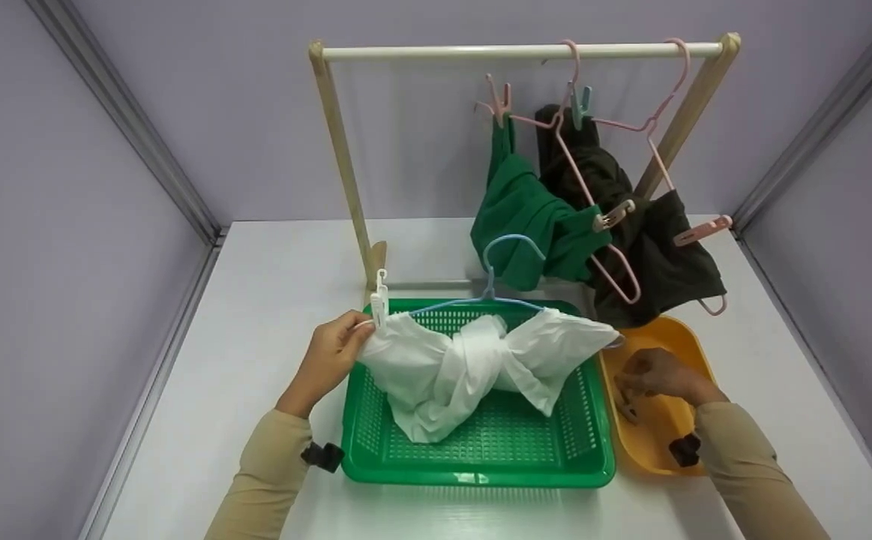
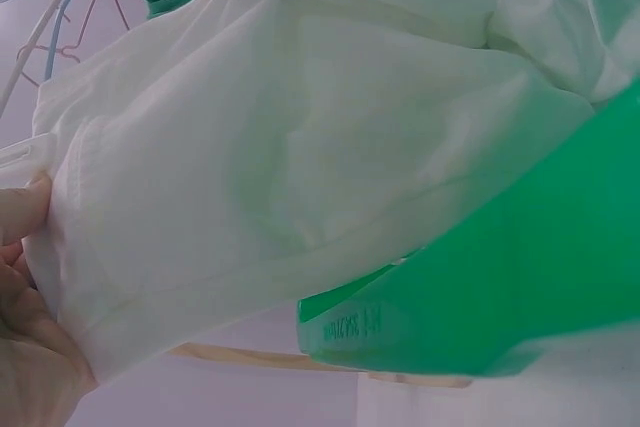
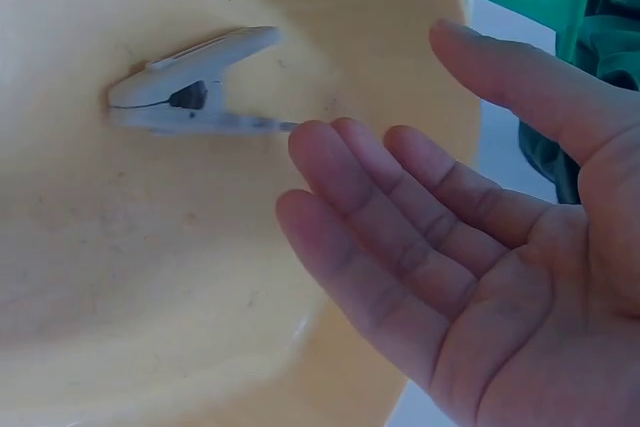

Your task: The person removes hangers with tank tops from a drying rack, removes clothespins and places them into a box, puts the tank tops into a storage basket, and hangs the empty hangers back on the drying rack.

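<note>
At the left end of a blue hanger [image 1: 489, 291], my left hand [image 1: 329, 358] pinches the corner of a white garment [image 1: 473, 360]. Right beside those fingers a white clothespin [image 1: 380, 304] clips the cloth to the hanger. The garment has a knotted-looking bunch in its middle and hangs over the green basket [image 1: 473, 478]. My right hand [image 1: 653, 373] reaches into the yellow basin [image 1: 694, 352]. In the right wrist view its fingers are spread and relaxed, the fingertips right at the handle of a pale clothespin [image 3: 195, 87] lying on the basin floor.
Behind the basket stands a rack with a white rail [image 1: 443, 52] and wooden posts. On its right half, pink hangers [image 1: 578, 169] carry a green garment [image 1: 525, 217] and a dark garment [image 1: 675, 255], held by clothespins. The dark garment hangs just behind the basin. Walls close in both sides.
</note>
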The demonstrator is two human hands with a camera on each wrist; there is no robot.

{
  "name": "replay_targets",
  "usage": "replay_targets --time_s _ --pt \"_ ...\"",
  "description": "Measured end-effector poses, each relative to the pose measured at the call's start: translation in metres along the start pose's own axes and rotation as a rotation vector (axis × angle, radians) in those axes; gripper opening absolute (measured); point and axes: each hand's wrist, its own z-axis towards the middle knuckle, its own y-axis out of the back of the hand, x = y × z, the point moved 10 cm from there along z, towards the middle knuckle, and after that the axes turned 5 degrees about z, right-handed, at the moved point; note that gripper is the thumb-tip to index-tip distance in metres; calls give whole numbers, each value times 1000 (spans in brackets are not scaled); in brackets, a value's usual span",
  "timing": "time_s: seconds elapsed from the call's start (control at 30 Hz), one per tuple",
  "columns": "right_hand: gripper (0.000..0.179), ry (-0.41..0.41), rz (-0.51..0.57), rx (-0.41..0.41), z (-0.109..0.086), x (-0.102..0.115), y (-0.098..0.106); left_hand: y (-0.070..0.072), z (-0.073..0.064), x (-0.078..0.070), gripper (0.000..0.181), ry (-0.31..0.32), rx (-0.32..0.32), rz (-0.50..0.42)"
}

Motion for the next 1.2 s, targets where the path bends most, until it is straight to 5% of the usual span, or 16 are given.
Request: replay_targets --time_s 0.4,0.7,1.2 --pt "43 89 -55 -97 -15 23 12 -1 -1 0 15 12 12 -14" --pt "33 178 -243 -157 -39 62 14 0 0 -2 14 -1 -1 -7" --pt "15 359 -306 -55 -72 128 -7 0 0 3 14 46 2 -13"
